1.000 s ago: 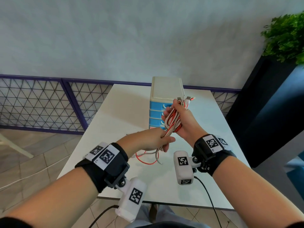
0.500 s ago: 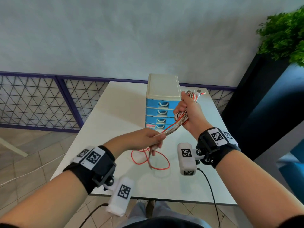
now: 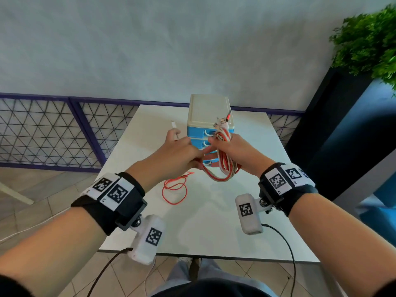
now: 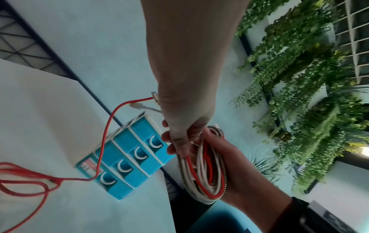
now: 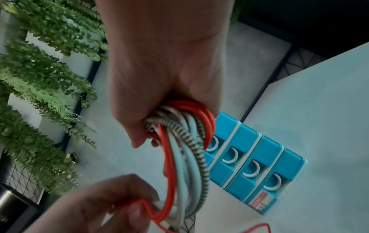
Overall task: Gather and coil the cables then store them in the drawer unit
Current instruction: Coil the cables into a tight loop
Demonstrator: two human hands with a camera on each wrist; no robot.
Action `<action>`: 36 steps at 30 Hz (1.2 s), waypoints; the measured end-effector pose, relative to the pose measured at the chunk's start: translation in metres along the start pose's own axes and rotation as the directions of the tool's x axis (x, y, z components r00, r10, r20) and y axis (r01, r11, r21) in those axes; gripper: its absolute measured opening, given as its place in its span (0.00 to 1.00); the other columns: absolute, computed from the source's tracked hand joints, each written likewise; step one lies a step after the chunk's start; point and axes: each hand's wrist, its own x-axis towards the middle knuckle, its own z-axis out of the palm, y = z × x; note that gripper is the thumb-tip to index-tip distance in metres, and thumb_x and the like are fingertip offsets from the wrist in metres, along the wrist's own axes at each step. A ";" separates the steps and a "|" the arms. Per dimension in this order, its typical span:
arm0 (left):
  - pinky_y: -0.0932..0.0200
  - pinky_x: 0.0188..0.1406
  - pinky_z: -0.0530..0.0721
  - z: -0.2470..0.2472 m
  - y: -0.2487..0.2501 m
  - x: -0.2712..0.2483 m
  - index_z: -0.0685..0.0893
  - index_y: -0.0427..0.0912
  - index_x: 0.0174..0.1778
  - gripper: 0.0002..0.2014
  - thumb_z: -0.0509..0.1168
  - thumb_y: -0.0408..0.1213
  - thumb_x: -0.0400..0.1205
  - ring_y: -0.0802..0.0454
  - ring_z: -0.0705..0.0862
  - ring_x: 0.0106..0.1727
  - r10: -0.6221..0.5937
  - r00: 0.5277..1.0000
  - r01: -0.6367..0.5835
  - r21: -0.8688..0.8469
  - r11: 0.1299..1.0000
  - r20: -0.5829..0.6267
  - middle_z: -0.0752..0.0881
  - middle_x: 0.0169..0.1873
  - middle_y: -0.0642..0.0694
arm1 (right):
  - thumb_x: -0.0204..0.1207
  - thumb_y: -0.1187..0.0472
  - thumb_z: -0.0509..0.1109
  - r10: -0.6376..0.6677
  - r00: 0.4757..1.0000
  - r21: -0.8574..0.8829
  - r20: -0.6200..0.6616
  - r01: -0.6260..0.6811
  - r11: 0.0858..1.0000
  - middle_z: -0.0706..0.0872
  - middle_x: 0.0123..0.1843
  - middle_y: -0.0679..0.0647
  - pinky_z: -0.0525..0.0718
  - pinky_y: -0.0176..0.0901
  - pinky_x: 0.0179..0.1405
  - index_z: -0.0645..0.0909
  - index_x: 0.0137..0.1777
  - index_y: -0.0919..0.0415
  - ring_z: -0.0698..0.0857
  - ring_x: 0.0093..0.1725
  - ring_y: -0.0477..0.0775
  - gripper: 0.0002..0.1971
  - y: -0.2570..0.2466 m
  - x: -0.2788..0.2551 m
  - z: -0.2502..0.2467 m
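Note:
My right hand (image 3: 232, 150) grips a coil of red, white and braided cables (image 3: 225, 168) in front of the blue drawer unit (image 3: 209, 116); its connector ends stick up above the fist. In the right wrist view the coil (image 5: 185, 149) hangs from the right hand (image 5: 159, 94). My left hand (image 3: 184, 151) touches the right hand and pinches the loose cable strands (image 4: 103, 141) against the coil (image 4: 207, 173). A white plug (image 3: 174, 127) pokes out above the left hand. The rest of the red cable (image 3: 174, 189) lies looped on the white table (image 3: 214, 221). All drawers (image 5: 259, 165) are closed.
The drawer unit stands at the table's far middle. A purple-framed mesh railing (image 3: 53, 133) runs behind and to the left of the table. A dark planter with green foliage (image 3: 368, 43) stands on the right. The table's near edge (image 3: 203, 254) is just ahead of my legs.
My left hand has risen from the table to meet the right hand, drawing the strands up to the coil. The red loop on the table has grown smaller.

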 end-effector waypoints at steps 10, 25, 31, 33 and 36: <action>0.58 0.72 0.48 -0.011 -0.002 0.014 0.58 0.51 0.47 0.21 0.69 0.45 0.76 0.49 0.83 0.45 -0.062 0.990 0.021 -0.311 0.950 -0.123 0.88 0.34 0.54 | 0.84 0.51 0.63 0.056 0.978 0.152 0.202 -0.088 0.984 0.85 0.56 0.76 0.90 0.56 0.49 0.73 0.67 0.70 0.91 0.51 0.65 0.22 0.004 -0.008 0.017; 0.52 0.74 0.45 -0.036 -0.025 0.022 0.67 0.55 0.52 0.30 0.73 0.65 0.64 0.61 0.83 0.46 -0.072 0.987 0.115 -0.323 0.940 0.143 0.87 0.37 0.59 | 0.83 0.55 0.65 0.093 0.923 0.208 0.374 -0.182 0.961 0.82 0.33 0.55 0.84 0.43 0.32 0.76 0.41 0.61 0.81 0.29 0.49 0.12 0.011 -0.007 0.013; 0.63 0.50 0.77 -0.036 -0.044 0.009 0.80 0.51 0.54 0.17 0.75 0.45 0.72 0.66 0.80 0.36 -0.108 0.963 0.242 -0.610 0.755 0.248 0.85 0.34 0.61 | 0.79 0.57 0.63 0.077 0.867 0.393 0.493 -0.301 0.869 0.80 0.30 0.53 0.81 0.40 0.29 0.77 0.47 0.62 0.78 0.26 0.47 0.08 0.014 -0.008 -0.006; 0.69 0.45 0.80 -0.030 -0.047 0.006 0.82 0.51 0.50 0.09 0.72 0.36 0.77 0.66 0.81 0.36 -0.132 0.968 0.246 -0.708 0.662 0.213 0.85 0.35 0.57 | 0.76 0.56 0.68 0.051 0.873 0.440 0.484 -0.294 0.849 0.79 0.31 0.52 0.82 0.41 0.30 0.80 0.46 0.61 0.78 0.26 0.47 0.07 0.013 -0.007 -0.006; 0.64 0.45 0.86 -0.023 -0.047 0.006 0.84 0.46 0.46 0.04 0.67 0.33 0.80 0.58 0.87 0.36 -0.218 0.956 0.286 -0.790 0.543 0.196 0.88 0.37 0.49 | 0.74 0.58 0.72 0.064 0.926 0.432 0.372 -0.234 0.871 0.80 0.32 0.51 0.84 0.41 0.33 0.78 0.48 0.61 0.80 0.29 0.47 0.08 0.014 -0.003 -0.004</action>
